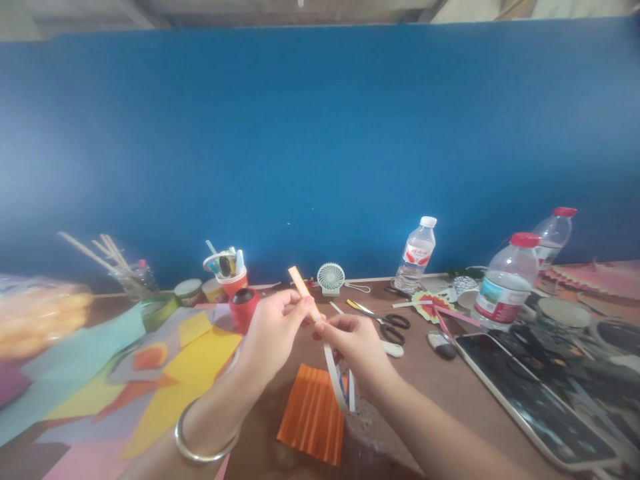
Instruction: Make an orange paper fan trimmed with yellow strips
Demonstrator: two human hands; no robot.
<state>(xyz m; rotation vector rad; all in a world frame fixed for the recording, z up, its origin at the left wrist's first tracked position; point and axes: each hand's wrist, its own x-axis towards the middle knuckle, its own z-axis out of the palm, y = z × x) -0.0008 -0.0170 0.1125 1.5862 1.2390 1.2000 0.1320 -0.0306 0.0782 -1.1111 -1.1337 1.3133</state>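
Observation:
Both hands are raised over the middle of the desk and pinch one narrow yellow-orange paper strip (299,281). My left hand (274,327), with a silver bangle on the wrist, grips it between thumb and fingers, and its upper end sticks out above them. Close beside it, my right hand (357,343) is closed on the lower end. A thin white strip (331,373), perhaps tape backing, curls down from the right fingers. Below lies a pleated orange paper (310,420). Black-handled scissors (383,319) rest just beyond the right hand.
Coloured paper sheets (200,360) spread at left, beside a red round object (243,308) and a cup of tools (233,280). A small fan (331,277) stands at the back. Right are water bottles (507,287), a phone (535,400) and a pleated paper piece (430,307).

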